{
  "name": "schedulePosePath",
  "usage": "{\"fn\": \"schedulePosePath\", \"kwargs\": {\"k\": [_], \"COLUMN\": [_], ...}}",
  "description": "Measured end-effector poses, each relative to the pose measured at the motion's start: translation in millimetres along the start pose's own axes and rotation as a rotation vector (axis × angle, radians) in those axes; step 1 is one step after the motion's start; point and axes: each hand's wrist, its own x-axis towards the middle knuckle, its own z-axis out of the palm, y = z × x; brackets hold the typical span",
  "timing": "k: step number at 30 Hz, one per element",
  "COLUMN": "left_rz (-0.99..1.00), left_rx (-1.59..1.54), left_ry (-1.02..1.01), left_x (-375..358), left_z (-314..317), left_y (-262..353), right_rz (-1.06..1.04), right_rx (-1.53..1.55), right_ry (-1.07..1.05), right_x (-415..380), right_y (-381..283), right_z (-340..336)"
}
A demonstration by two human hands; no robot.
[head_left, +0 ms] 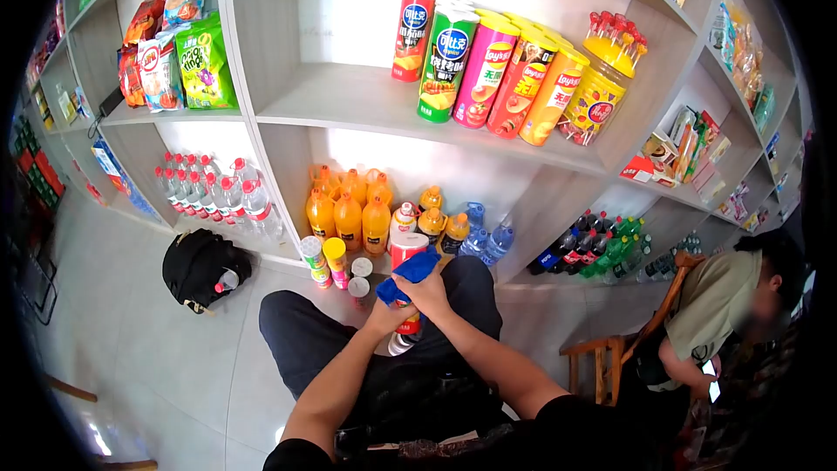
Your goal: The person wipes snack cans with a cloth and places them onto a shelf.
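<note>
Between my knees I hold a red chip canister point(407, 325), its silver bottom end toward me. A blue cloth point(410, 276) lies against the canister's side and hides part of it. My right hand point(425, 293) presses the cloth onto the canister, its fingers closed. Lower down, my left hand point(386, 319) is wrapped round the canister and touches the cloth's edge. Several more chip canisters point(335, 255) stand upright on the floor just beyond my left knee, some with yellow or grey lids.
Ahead is a shelf unit point(349, 98) with chip canisters point(449, 61) and a lollipop jar point(598, 87). Orange drink bottles point(347, 220) fill the bottom shelf. On the floor at left lies a black backpack point(202, 269). A person point(717, 305) sits near a wooden chair point(602, 358) at right, holding a phone.
</note>
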Motion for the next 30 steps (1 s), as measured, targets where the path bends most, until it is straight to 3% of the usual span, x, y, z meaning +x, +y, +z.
{"fn": "schedulePosePath", "kwargs": {"k": [5,9,10,11,12,14,16,17,18,20,21,27,29,30], "left_rz": [-0.167,-0.393,-0.239,-0.307,-0.249,-0.283,-0.306,-0.179,-0.072,-0.094,-0.103,-0.149,-0.066,-0.093], "left_rx": [0.008,0.107,0.146,0.274,0.297,-0.057,-0.118,-0.226,-0.181,-0.056,0.051,-0.038,-0.097,-0.275], "left_ry": [-0.155,-0.352,-0.332,-0.175,-0.122,0.190,0.180,0.112,0.045,0.092,0.124,0.247,0.345,0.461], "left_x": [0,8,9,9,15,21,21,20,19,14,14,20,20,20], "left_z": [-9,-45,-52,-57,-73,-80,-77,-66,-63,-44,-42,-52,-59,-60], "left_y": [-7,17,28,24,-3,-13,14,33,29,50,48,44,46,53], "right_rz": [0.006,0.249,0.276,0.319,0.264,0.166,0.025,-0.020,-0.018,-0.052,-0.001,0.185,0.202,0.217], "right_rx": [0.041,0.298,0.380,0.367,0.324,0.243,0.133,0.097,0.049,-0.057,0.014,0.190,0.147,0.096], "right_ry": [0.095,0.039,0.006,0.056,0.030,-0.080,-0.166,-0.196,-0.239,-0.287,-0.314,-0.485,-0.518,-0.561], "right_x": [-3,6,4,4,3,-1,-2,-8,-16,-26,-27,-10,-5,-3], "right_y": [17,16,9,13,9,-4,20,29,36,18,17,24,18,15], "right_z": [-6,-18,-20,-17,-15,-12,-3,3,7,14,15,20,28,31]}}
